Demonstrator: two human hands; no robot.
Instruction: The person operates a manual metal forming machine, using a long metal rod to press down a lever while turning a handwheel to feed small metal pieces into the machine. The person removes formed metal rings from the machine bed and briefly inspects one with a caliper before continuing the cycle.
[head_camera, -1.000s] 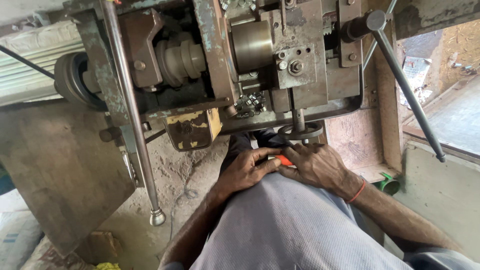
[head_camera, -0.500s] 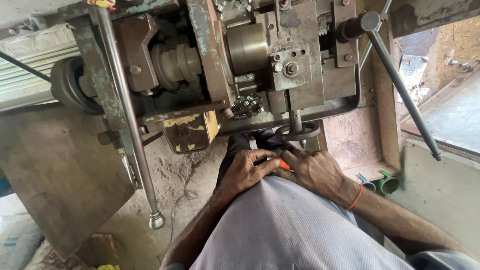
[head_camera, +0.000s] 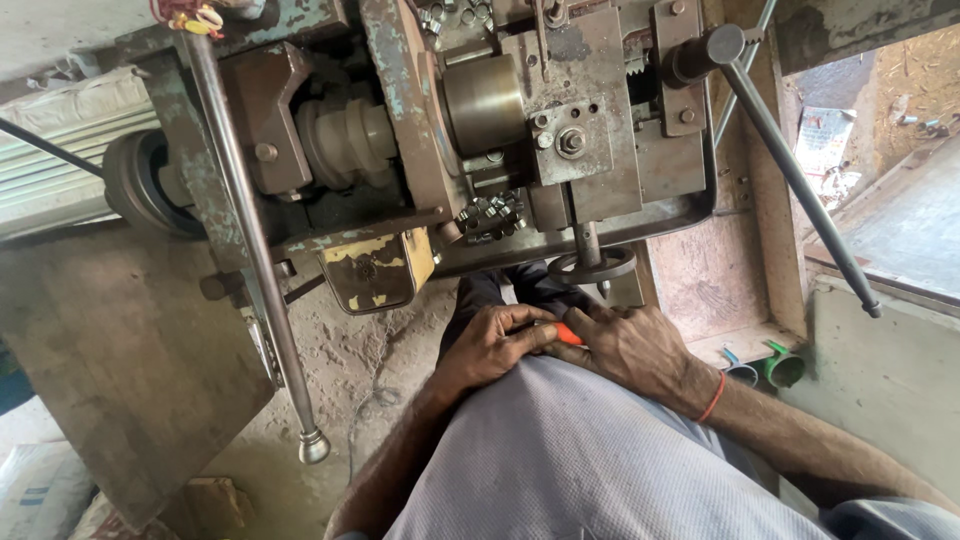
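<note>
My left hand (head_camera: 492, 347) and my right hand (head_camera: 628, 346) meet in front of my grey shirt, just below a worn metal lathe-type machine (head_camera: 480, 120). Both close around a small orange-handled tool (head_camera: 566, 334), of which only a short orange piece shows between the fingers. An orange thread circles my right wrist. Right above my hands hangs the machine's small round handwheel (head_camera: 592, 266). A cluster of small metal nuts (head_camera: 490, 214) lies on the machine bed near the cylindrical spindle (head_camera: 484, 102).
A long steel lever with a knob end (head_camera: 312, 446) slants down at the left. Another dark lever (head_camera: 800, 190) slants at the right. A green funnel-like item (head_camera: 782, 366) sits by the right wall. Rusty sheet metal (head_camera: 110, 370) leans at left above a dusty floor.
The view has shifted slightly, with the machine sitting a little lower in frame. My hands stay together on the orange-handled tool with only small finger movement.
</note>
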